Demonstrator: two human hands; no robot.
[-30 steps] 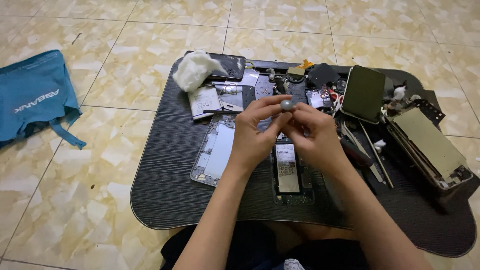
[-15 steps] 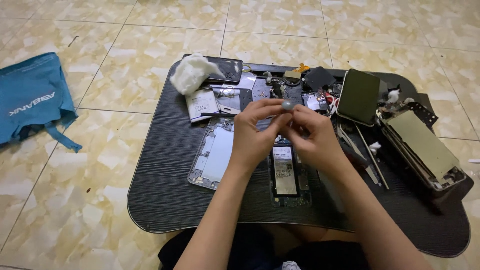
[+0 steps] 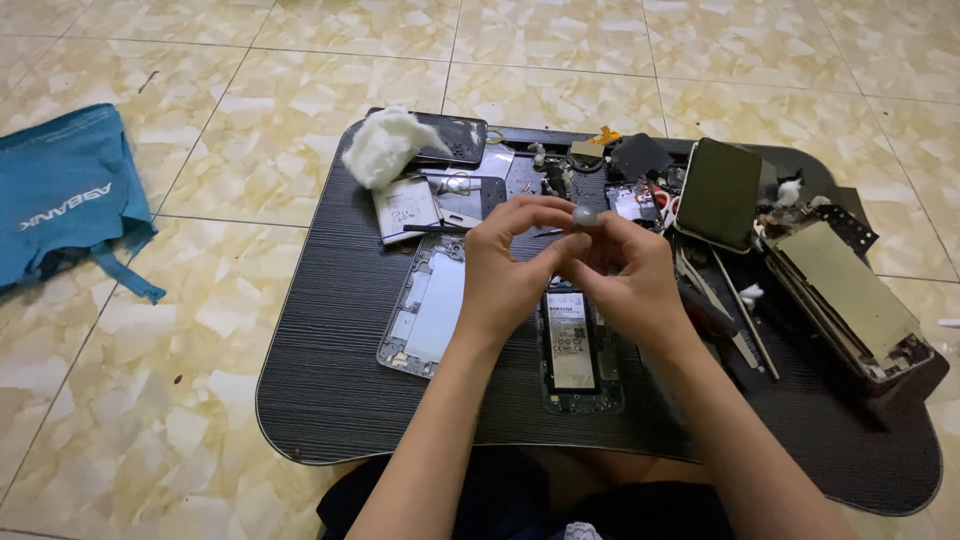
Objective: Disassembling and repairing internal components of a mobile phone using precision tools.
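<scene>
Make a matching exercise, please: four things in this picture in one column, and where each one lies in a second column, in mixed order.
Things:
1. white cotton wad
2. blue cloth bag
3. small round grey part
4. opened phone with battery

Places:
A. on the tiled floor, left of the black tray
B. below both hands, on the tray
C. far left corner of the tray
D. between the fingertips of both hands

Pairs: 1-C, 2-A, 3-D, 4-B

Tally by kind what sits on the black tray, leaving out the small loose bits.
Opened phone bodies: 2
Intact dark phones: 2
Cotton wads: 1
Stripped device with metal plate: 1
Total: 6
All on the black tray.
</scene>
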